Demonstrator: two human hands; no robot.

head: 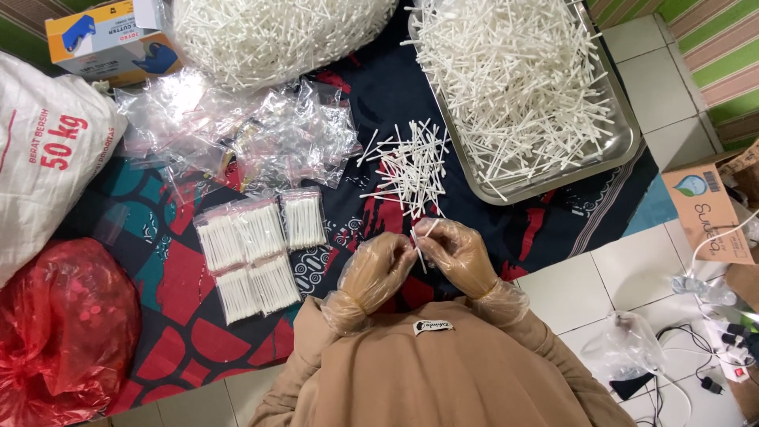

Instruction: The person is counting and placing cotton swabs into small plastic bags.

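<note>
Both gloved hands meet over the dark mat. The left hand and right hand pinch a few cotton swabs, maybe three, near the loose pile.

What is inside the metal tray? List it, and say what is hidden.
The metal tray holds a loose heap of white cotton swabs, piled thick. Only a strip of bare tray bottom shows near the rim; anything beneath the heap is covered.

Thin white cotton swabs, upright between hands
</note>
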